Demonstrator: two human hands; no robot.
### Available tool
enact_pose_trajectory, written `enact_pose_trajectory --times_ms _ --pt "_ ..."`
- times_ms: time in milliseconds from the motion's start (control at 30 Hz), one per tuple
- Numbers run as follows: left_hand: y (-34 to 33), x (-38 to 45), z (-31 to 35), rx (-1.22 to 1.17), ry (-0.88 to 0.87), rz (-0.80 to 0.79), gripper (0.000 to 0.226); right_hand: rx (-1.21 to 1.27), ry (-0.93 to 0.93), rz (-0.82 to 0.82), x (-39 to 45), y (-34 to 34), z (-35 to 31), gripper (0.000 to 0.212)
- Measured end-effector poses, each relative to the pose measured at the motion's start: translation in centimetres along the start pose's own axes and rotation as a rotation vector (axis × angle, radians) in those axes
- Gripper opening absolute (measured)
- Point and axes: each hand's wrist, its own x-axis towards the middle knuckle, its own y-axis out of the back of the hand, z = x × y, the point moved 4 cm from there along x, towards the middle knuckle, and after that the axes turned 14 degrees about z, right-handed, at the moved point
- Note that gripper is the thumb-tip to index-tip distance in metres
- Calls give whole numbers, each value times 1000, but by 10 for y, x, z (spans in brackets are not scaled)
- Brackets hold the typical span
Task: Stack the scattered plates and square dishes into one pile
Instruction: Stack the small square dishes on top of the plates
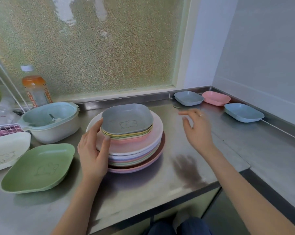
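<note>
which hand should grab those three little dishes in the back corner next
Right. The right hand is open and free, raised toward the three small dishes at the back right. The left hand is steadying the pile.

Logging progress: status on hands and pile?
Left hand steadies pile; right hand open, above counter. Green dish and three small dishes unstacked. Nothing blocking.
</note>
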Motion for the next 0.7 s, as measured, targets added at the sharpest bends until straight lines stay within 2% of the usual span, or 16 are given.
enact_pose_trajectory --times_ms 167,300,400,567,700 --pt "-2 1 -7 19 -43 -8 55 -360 -198 25 34 11 97 33" --pt "-4 0 -9 55 -71 -8 54 -546 -302 -56 53 17 153 53" --pt "-5 0 -9 56 -74 -4 53 -648 -349 -95 63 21 185 59" --pt "-6 0 -7 58 -98 2 53 -746 -401 -185 67 19 212 53" --pt "-6 -1 -8 72 -93 20 54 -759 -368 -140 69 17 214 41"
